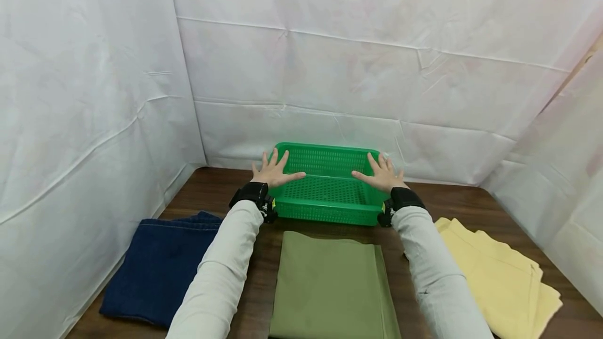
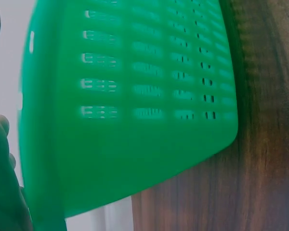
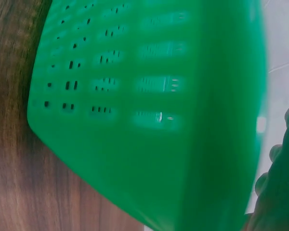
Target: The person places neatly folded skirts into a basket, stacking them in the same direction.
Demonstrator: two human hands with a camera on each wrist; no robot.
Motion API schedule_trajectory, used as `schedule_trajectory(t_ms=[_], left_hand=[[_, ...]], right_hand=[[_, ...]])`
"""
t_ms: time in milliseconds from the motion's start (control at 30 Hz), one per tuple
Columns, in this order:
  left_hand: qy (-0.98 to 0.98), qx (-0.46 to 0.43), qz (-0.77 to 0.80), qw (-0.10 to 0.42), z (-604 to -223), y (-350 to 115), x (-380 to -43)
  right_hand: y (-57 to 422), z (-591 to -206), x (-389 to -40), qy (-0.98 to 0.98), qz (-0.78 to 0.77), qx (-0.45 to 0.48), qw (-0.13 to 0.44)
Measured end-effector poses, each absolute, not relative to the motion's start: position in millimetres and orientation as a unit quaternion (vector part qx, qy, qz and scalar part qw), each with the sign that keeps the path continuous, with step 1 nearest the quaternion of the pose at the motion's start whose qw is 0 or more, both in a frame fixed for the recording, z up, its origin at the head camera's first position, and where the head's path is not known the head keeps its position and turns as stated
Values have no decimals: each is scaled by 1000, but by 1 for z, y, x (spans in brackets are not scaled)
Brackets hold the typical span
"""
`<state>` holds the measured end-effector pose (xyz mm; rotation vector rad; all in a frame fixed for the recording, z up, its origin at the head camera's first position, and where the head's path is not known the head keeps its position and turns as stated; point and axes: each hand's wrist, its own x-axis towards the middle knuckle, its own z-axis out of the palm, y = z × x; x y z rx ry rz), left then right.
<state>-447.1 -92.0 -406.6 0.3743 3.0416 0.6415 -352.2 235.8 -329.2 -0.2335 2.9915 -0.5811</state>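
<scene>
A green plastic basket with slotted walls stands at the back of the wooden table, its inside bare. My left hand is spread over its left rim, thumb pointing inward. Over the right rim my right hand is spread the same way, with fingers apart. Neither hand grips anything. Close up, the basket's wall fills the left wrist view, fingers just past the rim at the left edge. In the right wrist view the wall looms large too, with fingers at the right edge.
Folded olive-green cloth lies in front of the basket. Folded dark blue denim lies at the left, partly behind the left sleeve. Folded pale yellow cloth lies at the right. White sheeting hangs around the table.
</scene>
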Motion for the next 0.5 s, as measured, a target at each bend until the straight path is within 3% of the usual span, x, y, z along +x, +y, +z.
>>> schedule_trajectory(t_ms=[67,300,400,500], left_hand=[[971,128,199,-19,-442,-99,-485],[965,165,201,-24,-439,-101,-472],[967,170,182,-56,-480,-106,-514],[969,161,178,-52,-456,-101,-479]], right_hand=[[237,-329,-351,977,-192,-80,44],[241,-333,-350,977,-190,-89,35],[240,-333,-346,976,-189,-99,28],[240,-333,-341,976,-187,-111,21]])
